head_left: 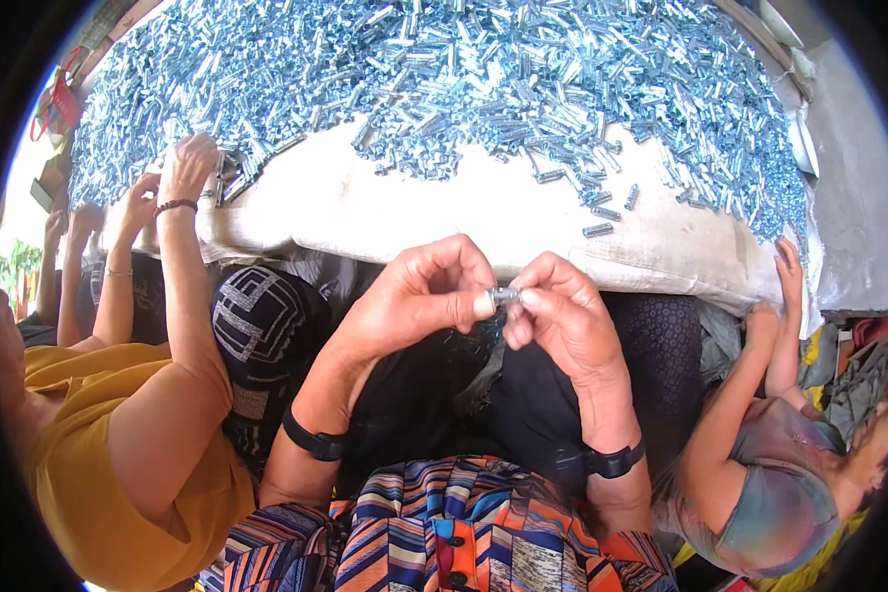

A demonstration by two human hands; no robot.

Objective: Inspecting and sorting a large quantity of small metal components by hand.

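Head cam's got the left hand and right hand pinching opposite ends of a small metal part over the lap, probably for steadiness. Metal pile sits on pale sacking beyond, likely for easy reach.

Held a small, silvery, shiny metal cylinder roughly level, pinched at its ends between left hand and right hand, partly hidden.

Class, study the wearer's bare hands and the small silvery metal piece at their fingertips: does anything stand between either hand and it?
Nothing visible does: the bare left hand and bare right hand pinch the small silvery metal piece directly, from opposite sides.
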